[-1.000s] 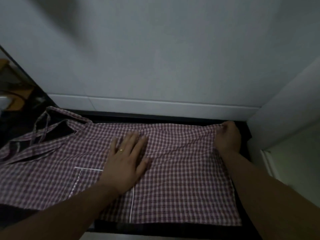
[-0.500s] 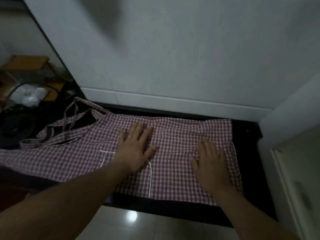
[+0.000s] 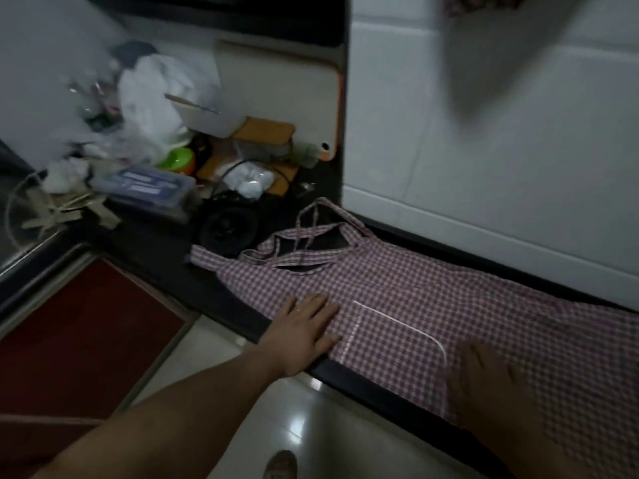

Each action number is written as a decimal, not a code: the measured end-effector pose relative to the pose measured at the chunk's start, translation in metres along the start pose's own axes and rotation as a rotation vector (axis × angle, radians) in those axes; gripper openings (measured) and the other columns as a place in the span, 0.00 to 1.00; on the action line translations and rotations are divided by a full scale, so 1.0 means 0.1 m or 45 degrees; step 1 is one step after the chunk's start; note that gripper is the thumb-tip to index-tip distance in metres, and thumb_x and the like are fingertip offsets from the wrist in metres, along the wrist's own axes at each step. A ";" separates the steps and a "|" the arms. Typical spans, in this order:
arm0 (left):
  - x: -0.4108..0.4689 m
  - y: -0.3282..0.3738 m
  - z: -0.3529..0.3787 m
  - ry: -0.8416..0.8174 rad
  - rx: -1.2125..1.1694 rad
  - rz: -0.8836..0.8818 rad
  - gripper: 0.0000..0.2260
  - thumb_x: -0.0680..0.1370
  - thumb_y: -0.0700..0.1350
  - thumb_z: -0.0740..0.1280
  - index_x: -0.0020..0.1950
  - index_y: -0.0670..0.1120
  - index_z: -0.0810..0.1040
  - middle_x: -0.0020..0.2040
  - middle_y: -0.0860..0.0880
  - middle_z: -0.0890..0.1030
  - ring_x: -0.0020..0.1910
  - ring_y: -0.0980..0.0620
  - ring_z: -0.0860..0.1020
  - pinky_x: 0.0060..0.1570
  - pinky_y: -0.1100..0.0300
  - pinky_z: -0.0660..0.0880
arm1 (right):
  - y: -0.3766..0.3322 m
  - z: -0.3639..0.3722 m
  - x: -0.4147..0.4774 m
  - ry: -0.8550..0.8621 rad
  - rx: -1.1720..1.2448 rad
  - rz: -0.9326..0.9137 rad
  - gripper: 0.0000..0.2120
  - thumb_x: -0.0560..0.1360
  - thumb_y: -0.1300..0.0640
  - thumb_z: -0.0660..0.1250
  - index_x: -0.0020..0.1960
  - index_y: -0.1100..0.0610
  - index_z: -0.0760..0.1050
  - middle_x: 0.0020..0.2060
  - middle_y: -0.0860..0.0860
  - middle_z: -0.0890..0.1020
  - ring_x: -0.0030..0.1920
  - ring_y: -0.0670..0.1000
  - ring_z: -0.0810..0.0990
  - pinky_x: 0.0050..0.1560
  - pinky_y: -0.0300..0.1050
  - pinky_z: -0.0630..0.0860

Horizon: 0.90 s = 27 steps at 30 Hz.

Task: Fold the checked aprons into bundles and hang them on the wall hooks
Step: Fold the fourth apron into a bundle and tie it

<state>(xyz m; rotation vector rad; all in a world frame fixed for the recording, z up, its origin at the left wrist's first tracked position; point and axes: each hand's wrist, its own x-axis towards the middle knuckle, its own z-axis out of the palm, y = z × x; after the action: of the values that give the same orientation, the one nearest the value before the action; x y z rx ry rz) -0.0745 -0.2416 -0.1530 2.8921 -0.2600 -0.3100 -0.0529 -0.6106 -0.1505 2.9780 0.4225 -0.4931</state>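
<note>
While the checked apron [image 3: 415,299] lay spread flat along the tabletop [image 3: 221,299], our left hand [image 3: 304,330] and right hand [image 3: 484,371] pressed it open-palmed near the tabletop's front edge, gripping nothing. We judged the cloth could slide off that edge; its straps [image 3: 347,217], toward the tabletop's left end, might snag the clutter [image 3: 226,226] there, where room was scant

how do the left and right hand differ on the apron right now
The left hand lies left of the pocket, at the near edge of the apron; the right hand lies right of the pocket. The left hand shows a ring and is sharp; the right hand is blurred. Both rest flat on it, fingers straight.
</note>
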 end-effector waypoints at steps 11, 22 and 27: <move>-0.04 -1.28 -0.47 0.683 -1.445 -1.269 0.15 0.81 0.48 0.71 0.58 0.37 0.77 0.50 0.47 0.80 0.45 0.49 0.79 0.49 0.57 0.73 | -2.10 -0.55 0.90 -0.078 0.157 -0.401 0.30 0.83 0.38 0.53 0.82 0.42 0.50 0.83 0.49 0.53 0.82 0.53 0.53 0.80 0.57 0.51; 0.03 -1.34 -0.55 0.872 -0.927 -1.305 0.16 0.73 0.48 0.72 0.53 0.39 0.73 0.54 0.35 0.77 0.53 0.34 0.79 0.53 0.39 0.78 | -1.36 -0.41 0.53 -0.107 0.227 -0.218 0.46 0.70 0.20 0.34 0.83 0.41 0.46 0.83 0.43 0.50 0.82 0.47 0.50 0.81 0.59 0.50; 0.34 -0.53 -0.73 0.756 -0.378 -0.235 0.08 0.77 0.49 0.67 0.53 0.47 0.77 0.51 0.46 0.78 0.52 0.43 0.76 0.54 0.45 0.74 | -0.68 -0.51 0.18 -0.048 0.269 0.108 0.29 0.83 0.36 0.51 0.81 0.45 0.58 0.79 0.44 0.63 0.77 0.46 0.64 0.77 0.49 0.58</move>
<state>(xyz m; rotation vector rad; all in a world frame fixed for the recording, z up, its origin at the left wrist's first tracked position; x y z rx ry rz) -0.0173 -0.1829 -0.1025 2.5666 0.1438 0.4438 -0.0408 -0.5344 -0.1117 3.1657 0.2540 -0.6205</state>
